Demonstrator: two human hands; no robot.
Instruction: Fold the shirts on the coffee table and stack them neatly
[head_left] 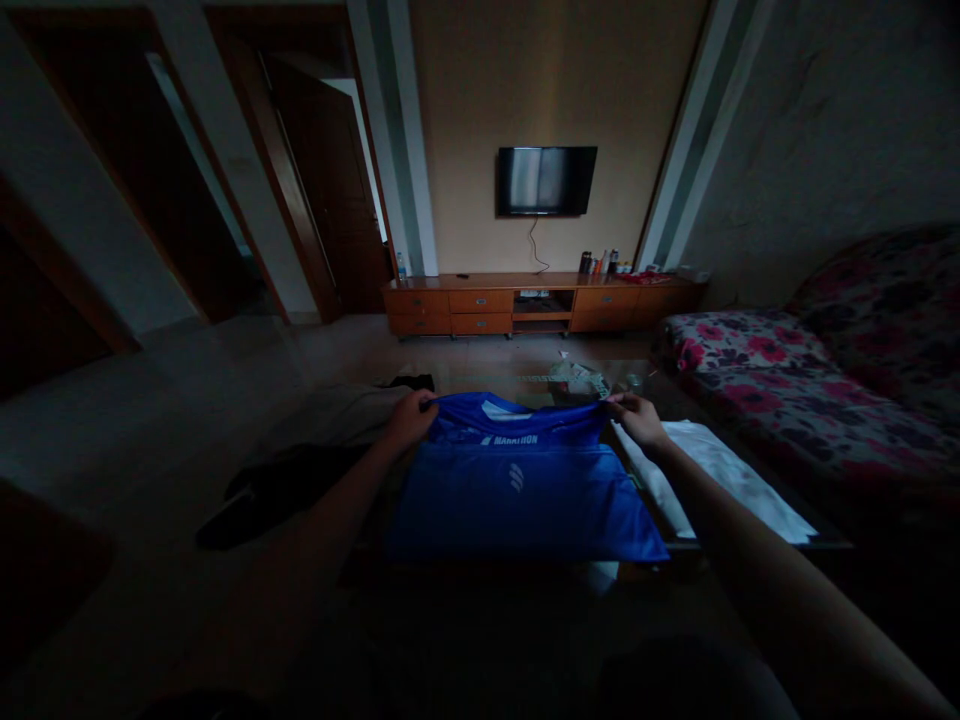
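A blue T-shirt with white "MARATHON" lettering lies partly folded on a low glass table, its lower part doubled up below the lettering. My left hand pinches the shirt's far left corner beside the collar. At the far right corner, my right hand grips the fabric between thumb and fingers. The collar edge is stretched between both hands and looks slightly raised. To the right of the shirt, under my right forearm, lies a white folded cloth. Dark clothing is spread to the left.
Past the shirt, a crumpled plastic bag and a small glass stand on the table. A floral sofa flanks the right side. Farther off are a wooden TV cabinet with bottles and a wall-mounted television. The room is dim.
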